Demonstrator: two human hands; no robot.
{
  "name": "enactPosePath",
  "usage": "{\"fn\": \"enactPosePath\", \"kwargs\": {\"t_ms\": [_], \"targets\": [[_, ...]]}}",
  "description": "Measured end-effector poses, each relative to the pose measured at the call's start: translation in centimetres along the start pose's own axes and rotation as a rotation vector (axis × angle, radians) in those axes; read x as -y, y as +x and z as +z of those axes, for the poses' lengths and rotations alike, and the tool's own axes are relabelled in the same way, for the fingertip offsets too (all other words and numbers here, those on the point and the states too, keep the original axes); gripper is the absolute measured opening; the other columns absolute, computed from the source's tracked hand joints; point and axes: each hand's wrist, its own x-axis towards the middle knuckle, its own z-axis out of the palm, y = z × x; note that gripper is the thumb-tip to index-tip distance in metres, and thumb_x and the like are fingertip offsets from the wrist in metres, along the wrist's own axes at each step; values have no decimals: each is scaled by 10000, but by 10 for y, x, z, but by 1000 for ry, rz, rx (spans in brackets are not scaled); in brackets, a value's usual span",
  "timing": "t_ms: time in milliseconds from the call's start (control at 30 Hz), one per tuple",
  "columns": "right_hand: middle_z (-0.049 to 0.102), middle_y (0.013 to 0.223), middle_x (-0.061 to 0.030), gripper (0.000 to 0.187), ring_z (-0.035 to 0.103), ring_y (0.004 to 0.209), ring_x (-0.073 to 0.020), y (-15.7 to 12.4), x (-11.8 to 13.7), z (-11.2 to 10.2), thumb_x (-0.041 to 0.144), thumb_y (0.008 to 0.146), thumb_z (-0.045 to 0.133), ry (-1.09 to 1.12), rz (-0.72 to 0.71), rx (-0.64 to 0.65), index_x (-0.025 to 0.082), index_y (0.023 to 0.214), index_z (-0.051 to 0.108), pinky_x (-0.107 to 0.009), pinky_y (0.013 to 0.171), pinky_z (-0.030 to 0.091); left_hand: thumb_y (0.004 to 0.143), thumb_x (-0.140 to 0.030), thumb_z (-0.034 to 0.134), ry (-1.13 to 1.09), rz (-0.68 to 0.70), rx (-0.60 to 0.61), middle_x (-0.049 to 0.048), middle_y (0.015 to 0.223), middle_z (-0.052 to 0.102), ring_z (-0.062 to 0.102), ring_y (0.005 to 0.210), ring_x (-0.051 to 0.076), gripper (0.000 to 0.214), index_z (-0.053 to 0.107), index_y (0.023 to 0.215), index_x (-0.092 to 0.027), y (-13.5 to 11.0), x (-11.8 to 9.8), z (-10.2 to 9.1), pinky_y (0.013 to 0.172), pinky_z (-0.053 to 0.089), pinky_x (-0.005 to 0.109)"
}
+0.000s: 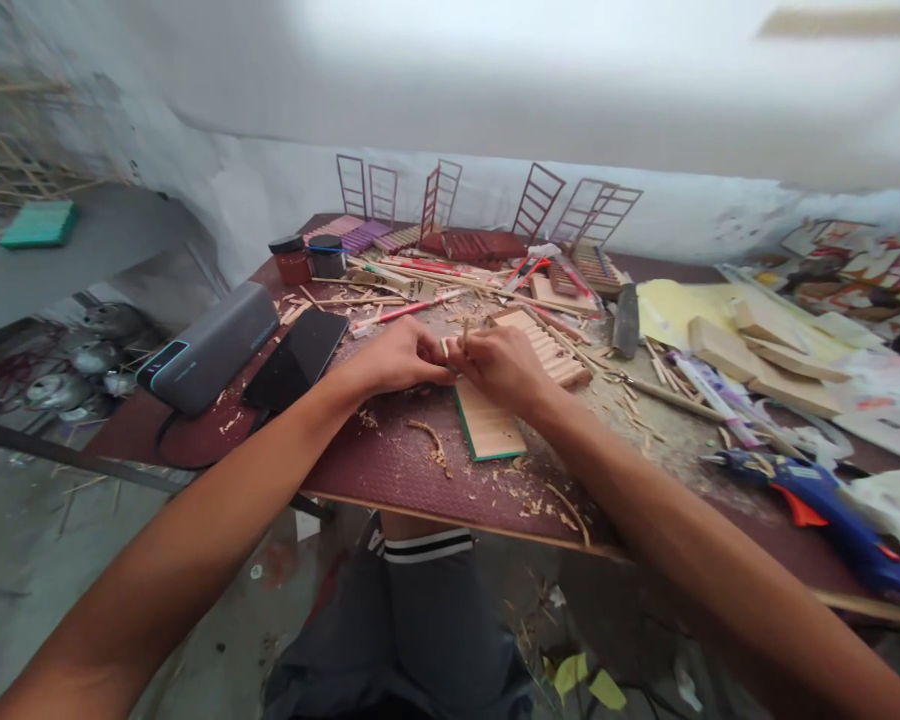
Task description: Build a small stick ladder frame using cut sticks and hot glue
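Observation:
My left hand [407, 357] is closed, thumb and fingers pinched together beside my right fingertips. What it grips is mostly hidden. My right hand [504, 368] is closed too, and the tip of a thin wooden stick [465, 327] pokes up between its fingers. Below the hands lies a flat wooden block [493, 425] with a green edge, partly covered by my right hand. Just beyond that hand is a piece with a row of wooden slats [553, 350]. Curled wood shavings [436, 445] are scattered around the block.
A black phone [298, 357] and a grey speaker-like box [210, 347] lie left. Two paint jars [291, 262] stand behind. Small ladder-like frames [538, 200] line the wall. Rightward are a hammer head [625, 322], wood offcuts [727, 352] and a blue glue gun [817, 505] near the table's edge.

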Motion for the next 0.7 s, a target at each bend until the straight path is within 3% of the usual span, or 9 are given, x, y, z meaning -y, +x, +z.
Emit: {"fn": "enactPosePath", "kwargs": {"t_ms": [133, 300, 433, 700], "targets": [[614, 603, -80, 504, 399, 537, -133, 0, -4, -2, 278, 1019, 411, -48, 34, 10, 142, 620, 688, -344, 603, 213, 699, -257, 797, -16, -60, -4, 38, 638, 664, 539, 542, 101, 150, 725, 706, -125, -1, -2, 0, 520, 361, 252], [609, 606, -58, 475, 409, 540, -132, -1, -6, 0, 297, 1016, 418, 38, -53, 28, 159, 655, 695, -341, 609, 223, 716, -229, 779, -9, -37, 2, 26, 592, 627, 511, 529, 95, 156, 695, 634, -126, -2, -4, -1, 528, 348, 260], [576, 582, -69, 512, 389, 539, -132, 0, -7, 1, 299, 1010, 400, 11, 29, 4, 147, 603, 670, -347, 611, 212, 696, -239, 798, 2, -41, 2, 31, 621, 643, 519, 547, 102, 146, 713, 659, -127, -2, -5, -2, 547, 364, 271], [585, 586, -67, 503, 379, 546, -127, 1, -7, 2, 291, 1010, 418, 32, 39, -4, 150, 602, 677, -345, 619, 217, 698, -249, 811, -12, -54, 3, 28, 597, 639, 514, 521, 91, 170, 703, 655, -125, -1, -2, -2, 513, 341, 258]]}}
